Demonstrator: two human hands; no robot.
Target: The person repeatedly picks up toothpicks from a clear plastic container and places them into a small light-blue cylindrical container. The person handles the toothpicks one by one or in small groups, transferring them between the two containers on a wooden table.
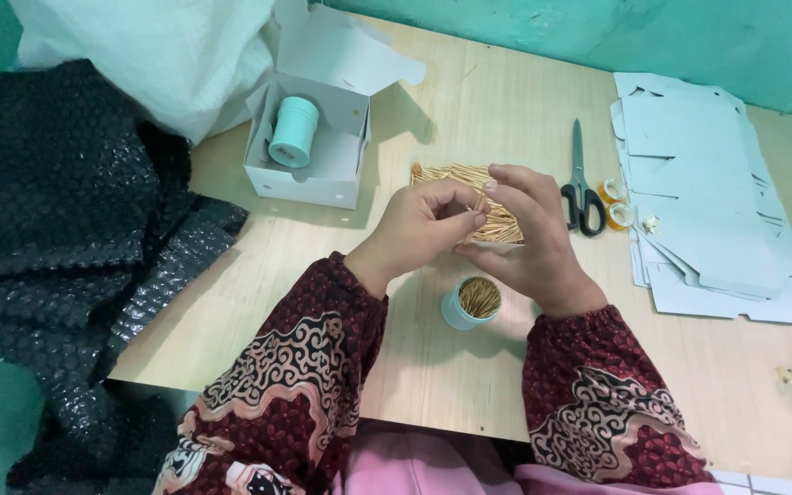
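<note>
Both hands meet at frame centre, wrists bent inward. Left hand [423, 225] pinches a few toothpicks [479, 203] between thumb and fingertips; right hand [529, 234] curls behind, fingers closed on the same sticks. Loose pile [442, 174] just behind. Filled teal cup [469, 303] below the hands. Open white box [309, 151] upper left; scissors [581, 183] right.
</note>
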